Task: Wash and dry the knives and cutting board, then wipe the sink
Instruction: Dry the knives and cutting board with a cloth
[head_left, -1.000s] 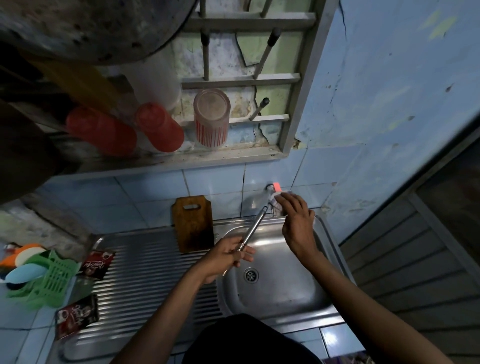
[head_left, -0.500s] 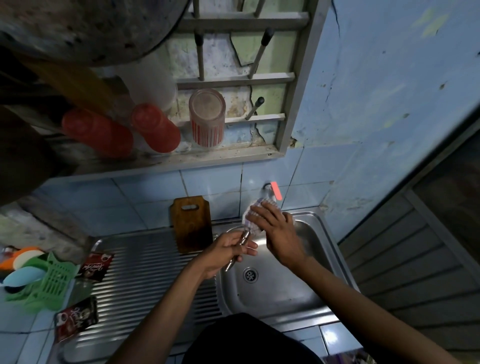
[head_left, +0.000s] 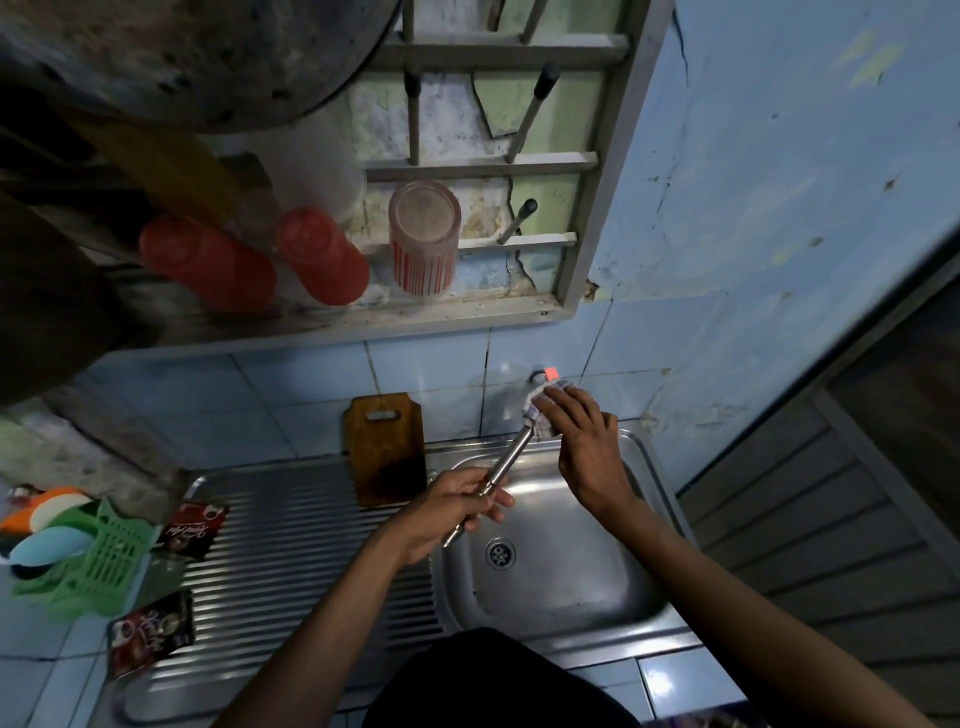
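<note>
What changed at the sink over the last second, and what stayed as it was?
The right hand, holding a cloth, slid down the knife toward the left hand, then back out to the far end near the tap. The left hand kept gripping the metal handle over the sink. The cutting board stayed leaning against the tiles.

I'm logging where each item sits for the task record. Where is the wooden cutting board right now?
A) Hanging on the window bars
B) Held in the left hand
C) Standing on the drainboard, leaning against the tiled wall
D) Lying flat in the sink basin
C: the cutting board stands upright on the ridged drainboard against the blue tiles, left of the sink; neither hand touches it.
</note>
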